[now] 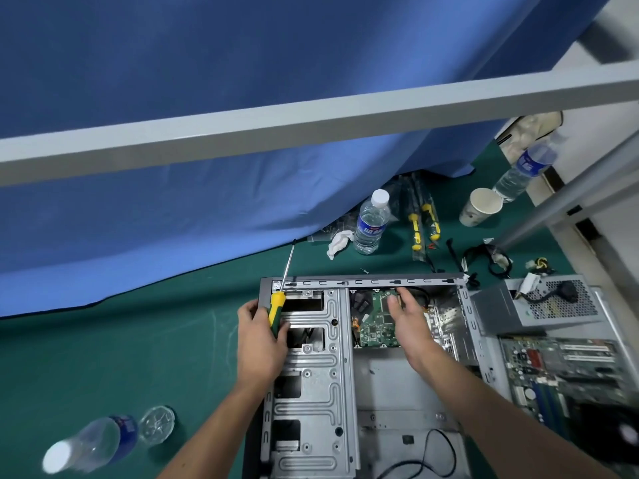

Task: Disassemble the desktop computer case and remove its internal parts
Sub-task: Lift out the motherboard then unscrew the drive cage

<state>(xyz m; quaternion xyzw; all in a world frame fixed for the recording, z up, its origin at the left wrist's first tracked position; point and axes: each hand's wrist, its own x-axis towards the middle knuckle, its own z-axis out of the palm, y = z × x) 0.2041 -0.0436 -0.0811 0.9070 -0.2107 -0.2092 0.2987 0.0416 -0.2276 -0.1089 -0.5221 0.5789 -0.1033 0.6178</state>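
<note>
Nearest to us are our two bare forearms, reaching up from the bottom edge over the open grey sheet-metal computer case (313,385), which lies on its side on the green work mat (138,340). Our left hand (259,337) grips the yellow-and-green-handled screwdriver (276,311), fingers curled round the handle, its long steel shaft pointing up and away past the case's far rim. That hand rests against the ribbed drive-cage panel. Our right hand (409,321) goes down into the far bay, fingers loosely spread and laid on the green bare-board hard drive (375,323) seated there; whether they have closed on its edge, we cannot tell.

Beside the case on the right, the perforated grey metal power supply box (536,305) and the green motherboard (560,368) lie outside the shell, so by our reading the big parts are out and we're on the drive now. A loose black cable (439,451) curls on the case floor near us.

Next, we judge, the right hand needs a firm hold on the drive's edges and a straight slide or lift out of the bay, checking first that no screw or cable holds it. If one does, the screwdriver is ready. A clear plastic water bottle (371,224) stands beyond the case, well apart.
</note>
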